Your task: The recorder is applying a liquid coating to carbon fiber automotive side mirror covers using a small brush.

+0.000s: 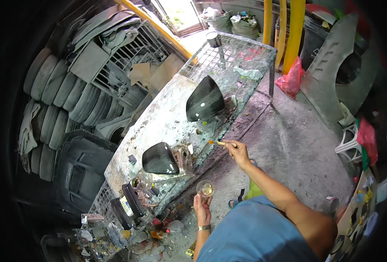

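Beside a paint-spattered desk (167,118), the left hand (202,208) wraps its fingers around a small clear cup (205,188) of yellowish liquid. Farther right, the right hand (238,150) pinches a thin brush (217,143), near two glossy black shells (160,159).

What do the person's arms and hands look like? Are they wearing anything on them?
Both forearms are bare, with no sleeves and no gloves. The left hand has a metal wristwatch with a gold-coloured band round the wrist. The right hand wears nothing that shows. A blue top covers the body below.
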A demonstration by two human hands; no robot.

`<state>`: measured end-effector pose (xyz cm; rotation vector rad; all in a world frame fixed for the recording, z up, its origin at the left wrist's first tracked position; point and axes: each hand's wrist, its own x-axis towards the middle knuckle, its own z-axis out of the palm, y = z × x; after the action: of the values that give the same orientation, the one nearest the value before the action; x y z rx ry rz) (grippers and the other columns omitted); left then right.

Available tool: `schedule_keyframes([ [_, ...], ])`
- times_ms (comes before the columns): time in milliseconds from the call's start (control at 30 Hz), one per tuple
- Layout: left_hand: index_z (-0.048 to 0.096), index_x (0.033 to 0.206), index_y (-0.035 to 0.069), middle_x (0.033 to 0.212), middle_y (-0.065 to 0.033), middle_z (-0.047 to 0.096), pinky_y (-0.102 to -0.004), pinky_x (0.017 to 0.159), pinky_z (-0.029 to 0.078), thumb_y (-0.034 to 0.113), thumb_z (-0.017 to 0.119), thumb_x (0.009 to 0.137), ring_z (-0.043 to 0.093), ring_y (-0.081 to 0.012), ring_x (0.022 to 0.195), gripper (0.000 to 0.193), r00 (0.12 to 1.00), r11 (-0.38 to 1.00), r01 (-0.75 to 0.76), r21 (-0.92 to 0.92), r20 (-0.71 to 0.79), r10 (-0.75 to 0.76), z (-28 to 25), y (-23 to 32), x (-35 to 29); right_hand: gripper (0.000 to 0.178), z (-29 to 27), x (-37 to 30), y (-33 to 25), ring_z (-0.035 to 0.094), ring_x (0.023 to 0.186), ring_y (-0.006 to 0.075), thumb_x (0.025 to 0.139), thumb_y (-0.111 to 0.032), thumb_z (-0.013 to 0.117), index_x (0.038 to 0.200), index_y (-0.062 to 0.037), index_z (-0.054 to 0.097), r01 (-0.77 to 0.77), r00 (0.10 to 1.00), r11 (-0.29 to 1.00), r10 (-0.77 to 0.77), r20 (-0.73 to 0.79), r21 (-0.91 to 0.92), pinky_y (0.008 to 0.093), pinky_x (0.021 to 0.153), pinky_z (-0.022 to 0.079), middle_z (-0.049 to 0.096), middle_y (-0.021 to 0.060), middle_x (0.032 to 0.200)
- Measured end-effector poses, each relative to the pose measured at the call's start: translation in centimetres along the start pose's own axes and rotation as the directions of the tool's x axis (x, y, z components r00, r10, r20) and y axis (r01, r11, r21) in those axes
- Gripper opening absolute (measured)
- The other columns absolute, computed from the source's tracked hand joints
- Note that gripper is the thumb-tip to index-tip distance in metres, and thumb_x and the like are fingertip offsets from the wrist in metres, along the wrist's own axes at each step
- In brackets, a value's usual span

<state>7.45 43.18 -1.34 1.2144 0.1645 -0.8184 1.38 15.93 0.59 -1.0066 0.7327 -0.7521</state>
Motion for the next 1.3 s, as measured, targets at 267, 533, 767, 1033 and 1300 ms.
schedule_keyframes([
  [267, 0.053, 0.114, 0.008, 0.118, -0.0083, 0.060, -0.0422, 0.094, 0.051, 0.033, 0.055, 0.096, 0.061, -0.0225, 0.107, 0.030, 0.996, 0.997, -0.074, -0.024, -0.051, 0.073, 7.3, -1.3, 3.6, 0.022, -6.1, 7.3, -1.0, 0.044, 0.050, 0.0031, 0.093, -0.016, 0.059, 0.108, -0.0005, 0.065, -0.126, 0.989, 0.990, 0.121, 0.082, 0.062, 0.0192, 0.042, 0.033, 0.067, 0.0046, 0.079],
  [533, 0.047, 0.126, 0.005, 0.122, -0.0124, 0.057, -0.0443, 0.098, 0.047, 0.037, 0.054, 0.096, 0.057, -0.0273, 0.112, 0.044, 0.961, 0.991, -0.060, -0.120, -0.274, 0.025, 18.3, -3.0, 6.1, 0.020, -14.5, 18.2, -3.8, 0.044, 0.048, 0.0041, 0.093, -0.016, 0.059, 0.105, -0.0001, 0.064, -0.280, 0.955, 0.960, 0.277, 0.107, 0.022, 0.0207, 0.040, 0.034, 0.067, 0.0065, 0.079],
  [767, 0.036, 0.137, 0.002, 0.129, -0.0175, 0.051, -0.0423, 0.103, 0.043, 0.045, 0.050, 0.096, 0.054, -0.0286, 0.116, 0.061, 0.940, 0.990, -0.101, -0.096, -0.335, 0.064, 24.5, -3.3, 6.6, 0.021, -16.1, 27.3, -7.8, 0.045, 0.049, 0.0035, 0.093, -0.021, 0.060, 0.102, -0.0029, 0.065, -0.213, 0.976, 0.964, 0.201, 0.088, 0.157, 0.0211, 0.041, 0.033, 0.063, 0.0004, 0.074],
  [1033, 0.040, 0.131, 0.003, 0.129, -0.0184, 0.051, -0.0412, 0.103, 0.043, 0.047, 0.050, 0.095, 0.052, -0.0286, 0.119, 0.058, 0.912, 0.968, -0.226, -0.109, -0.373, 0.170, 27.0, -4.9, 5.6, 0.018, -15.5, 28.7, -8.5, 0.046, 0.050, 0.0026, 0.091, -0.026, 0.064, 0.096, -0.0091, 0.066, -0.336, 0.931, 0.911, 0.283, 0.230, 0.239, 0.0195, 0.042, 0.033, 0.065, -0.0008, 0.077],
  [1300, 0.038, 0.133, 0.000, 0.129, -0.0225, 0.050, -0.0416, 0.102, 0.045, 0.047, 0.052, 0.095, 0.054, -0.0324, 0.118, 0.062, 0.931, 0.979, -0.103, -0.175, -0.365, 0.032, 28.5, -10.4, 4.8, 0.017, -16.7, 25.5, -5.8, 0.049, 0.058, 0.0023, 0.092, -0.024, 0.062, 0.103, -0.0116, 0.065, -0.560, 0.828, 0.749, 0.489, 0.274, 0.354, 0.0177, 0.048, 0.034, 0.067, 0.0015, 0.086],
])
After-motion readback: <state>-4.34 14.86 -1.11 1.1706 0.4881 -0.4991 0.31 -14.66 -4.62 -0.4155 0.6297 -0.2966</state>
